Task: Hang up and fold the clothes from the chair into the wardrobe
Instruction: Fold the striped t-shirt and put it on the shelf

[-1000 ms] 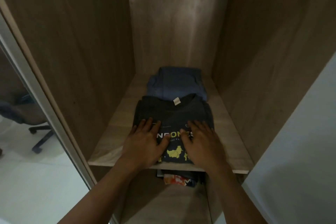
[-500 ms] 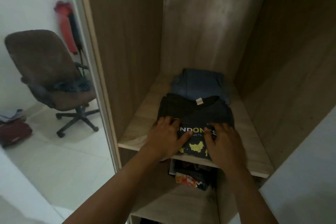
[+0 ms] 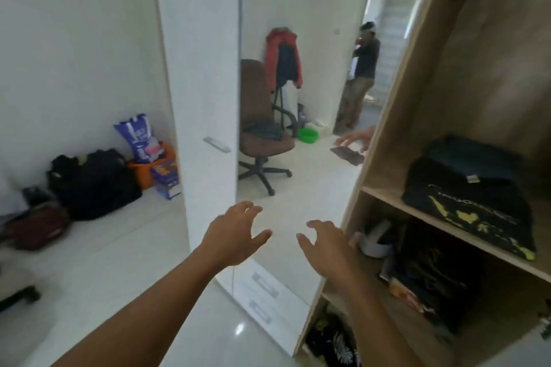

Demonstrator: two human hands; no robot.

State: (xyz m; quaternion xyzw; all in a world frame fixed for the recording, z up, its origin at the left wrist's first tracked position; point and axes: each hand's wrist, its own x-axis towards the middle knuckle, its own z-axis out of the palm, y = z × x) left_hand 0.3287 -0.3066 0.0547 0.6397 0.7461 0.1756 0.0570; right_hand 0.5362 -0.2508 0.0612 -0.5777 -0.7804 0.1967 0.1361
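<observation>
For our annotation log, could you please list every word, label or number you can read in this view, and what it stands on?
No text here reads clearly.
On the black T-shirt: pale lettering above yellow print, too blurred to read.
On the purple and white bag: print too blurred to read.
On the blue box: yellow lettering, too blurred to read.

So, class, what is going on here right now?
A person is putting clothes away in a wardrobe. The left hand and right hand are empty, fingers spread, in the air beside it. A folded black T-shirt lies on a shelf, a folded blue garment behind it. A dark garment lies on the chair seat.
</observation>
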